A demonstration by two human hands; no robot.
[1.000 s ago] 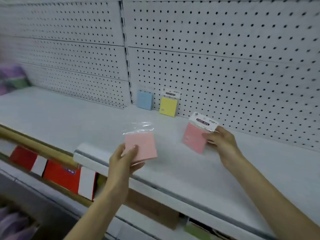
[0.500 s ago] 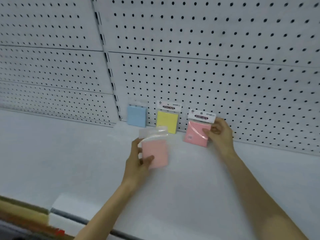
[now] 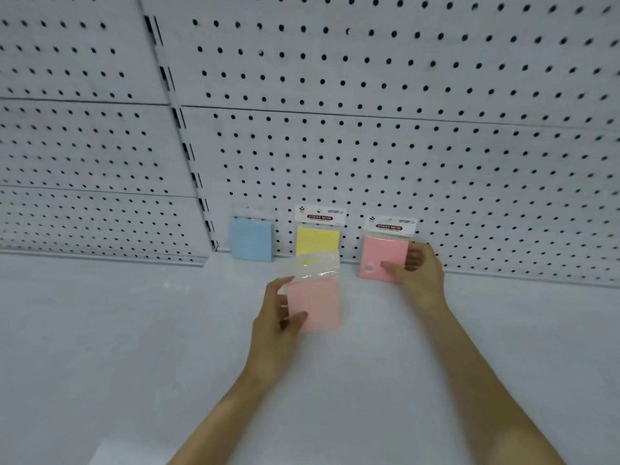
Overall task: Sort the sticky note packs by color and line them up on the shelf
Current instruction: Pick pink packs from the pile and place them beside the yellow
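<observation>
Just right of frame centre I have 1 pink pack (image 3: 380,256) standing against the pegboard (image 3: 436,146). My right hand (image 3: 419,273) pinches its right edge, thumb on the front and fingers behind. At centre my left hand (image 3: 276,323) grips a 2nd pink pack (image 3: 317,302) by its left edge, thumb curled over the front, overlapping the yellow pack (image 3: 317,241). The blue pack (image 3: 251,238) leans left of that on the white shelf (image 3: 134,330).

A shop is shown. A white shelf (image 3: 134,330) is backed by a white wall (image 3: 402,146) full of little peg holes. Sticky note packs (image 3: 318,241) are stood along it, wrapped in clear bags with printed labels (image 3: 389,226).
</observation>
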